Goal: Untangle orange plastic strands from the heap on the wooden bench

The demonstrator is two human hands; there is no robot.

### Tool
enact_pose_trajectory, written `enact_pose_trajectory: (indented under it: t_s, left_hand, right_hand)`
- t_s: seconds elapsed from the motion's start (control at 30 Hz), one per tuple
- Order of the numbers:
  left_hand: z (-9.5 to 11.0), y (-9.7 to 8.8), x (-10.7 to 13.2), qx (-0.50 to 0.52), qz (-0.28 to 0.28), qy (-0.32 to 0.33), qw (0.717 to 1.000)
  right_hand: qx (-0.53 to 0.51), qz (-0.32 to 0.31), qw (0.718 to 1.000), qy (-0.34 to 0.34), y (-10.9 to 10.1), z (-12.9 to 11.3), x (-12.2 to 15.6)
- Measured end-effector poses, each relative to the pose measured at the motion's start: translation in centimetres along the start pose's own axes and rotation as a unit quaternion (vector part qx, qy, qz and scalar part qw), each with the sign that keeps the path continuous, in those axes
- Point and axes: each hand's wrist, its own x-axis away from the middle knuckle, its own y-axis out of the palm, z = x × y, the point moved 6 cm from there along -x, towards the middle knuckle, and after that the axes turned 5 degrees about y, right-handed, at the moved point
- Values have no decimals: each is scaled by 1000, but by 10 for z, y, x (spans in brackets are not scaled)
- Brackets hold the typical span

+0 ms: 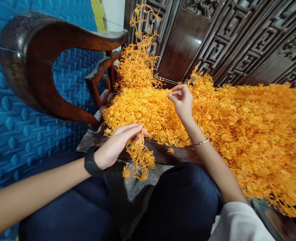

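My left hand (pixel 122 139), with a dark band on its wrist, is closed on a dangling cluster of orange plastic flower pieces (pixel 140 157) with thin stems. The cluster hangs from the fingers over the seat's front edge. Farther back, my right hand (pixel 183 100) pinches a small orange plastic piece (pixel 171 92) between thumb and fingertips; its exact shape is partly hidden. Right below that hand spreads a large pile of similar orange plastic flower pieces (pixel 150 113), heaped across the wooden seat.
At the left curves a dark wooden armrest (pixel 67 36) above blue textured matting (pixel 7 140). A carved wooden backrest (pixel 180 43) stands behind the pile. Orange strands (pixel 137 63) rise in a heap against it. One loose piece (pixel 170 151) lies on the seat's front edge.
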Motion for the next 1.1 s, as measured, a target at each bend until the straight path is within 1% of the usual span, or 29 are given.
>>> enact_pose_trajectory:
  t_s: [0.13,0.23,0.3,0.33,0.37,0.4,0.43,0.47,0.5,0.53,0.57,0.63,0.73,0.8,0.87,0.97,1.03,1.1]
  left_hand:
    - [0,0,-1,35,-7,9,999]
    - [3,1,0,46,-6,11,999]
    - [4,1,-1,50,3,5,999]
    - [5,0,-2,53,6,1,999]
    - [5,0,-2,57,8,-2,998]
    - [4,-1,-3,63,10,-4,998]
    - [3,-1,-4,68,9,-8,998]
    - [2,-1,-5,72,8,-12,997]
    - [1,-2,-6,76,8,-17,997]
    - [-1,-2,-6,79,7,-25,997]
    - [-2,-2,-7,84,6,-34,996]
    - [-5,-1,-7,97,0,-51,994]
    - [-7,1,-6,108,-23,-63,992]
    - [-7,3,-6,107,-43,-62,991]
    - [-4,5,-6,97,-60,-54,992]
    - [2,5,-8,58,-63,-20,996]
    - [5,2,-9,31,-47,-9,998]
    - [4,-2,-9,17,-28,-20,999]
  right_hand:
    - [81,-13,996,-45,6,-1,-1]
    - [139,-22,987,-83,5,-10,1]
    - [132,-30,987,-83,3,-22,6]
    - [105,-51,991,-70,3,-29,10]
    - [66,-89,992,-52,5,-38,15]
    - [24,-146,988,-34,9,-48,22]
    - [-11,-219,975,-24,15,-60,32]
    - [-30,-297,954,-26,22,-72,43]
    - [-34,-363,930,-42,26,-83,54]
    - [-26,-413,908,-67,29,-93,65]
    - [-10,-445,890,-94,31,-100,73]
    - [24,-475,869,-133,31,-105,83]
    - [53,-495,855,-145,32,-102,88]
    - [41,-490,858,-145,31,-100,88]
    - [1,-469,874,-131,31,-99,84]
    - [-72,-424,899,-79,32,-97,79]
    - [-106,-386,915,-45,33,-94,76]
    - [-127,-358,925,-29,34,-93,75]
